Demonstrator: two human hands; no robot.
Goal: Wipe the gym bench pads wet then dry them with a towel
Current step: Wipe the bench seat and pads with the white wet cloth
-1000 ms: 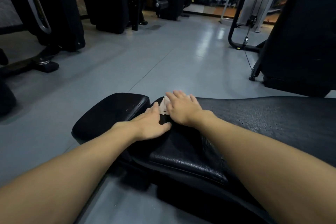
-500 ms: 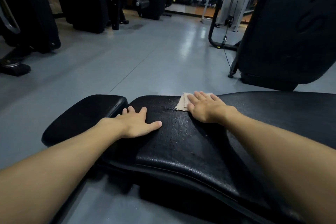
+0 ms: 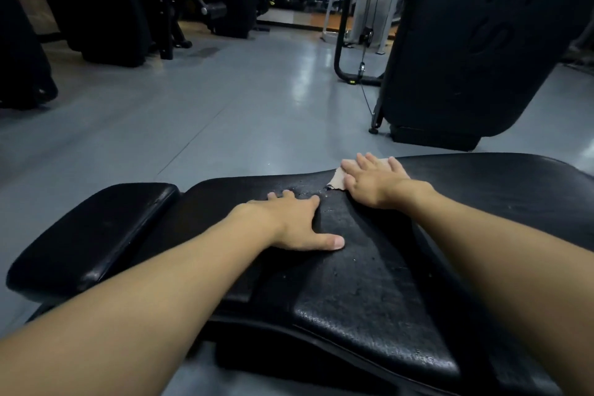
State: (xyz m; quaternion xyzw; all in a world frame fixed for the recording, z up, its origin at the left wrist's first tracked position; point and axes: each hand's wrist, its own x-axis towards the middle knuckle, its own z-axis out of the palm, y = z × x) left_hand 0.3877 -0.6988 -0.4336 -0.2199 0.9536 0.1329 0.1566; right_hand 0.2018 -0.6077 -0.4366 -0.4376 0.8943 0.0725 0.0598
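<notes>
Around: a grey floor (image 3: 225,112) with a dull sheen runs off beyond the bench. A big black machine (image 3: 466,58) stands just past the bench's far edge on the right, with a thin cable (image 3: 363,74) hanging beside it. More dark machines (image 3: 106,3) line the far left.
In the way: both bare forearms cross the near side of the bench and hide parts of it. The right hand (image 3: 374,183) covers most of the cloth (image 3: 337,178).
Bench: a long pad (image 3: 369,292) runs from centre to right. A small pad (image 3: 96,235) sits just to its left, with a narrow gap between them.
Cloth: it lies on the long pad at the far edge, under the right hand. A ragged corner sticks out left of the palm.
Right hand: flat, fingers straight and a little spread, pressing the cloth down.
Left hand (image 3: 295,222): flat on the bare long pad, near the cloth but apart from it, fingers straight and thumb stretched wide to the right.
Materials: both pads are black, padded and rounded at the edges. The long one is pebbled and glistens with droplets. The cloth is thin, pale beige and creased.
</notes>
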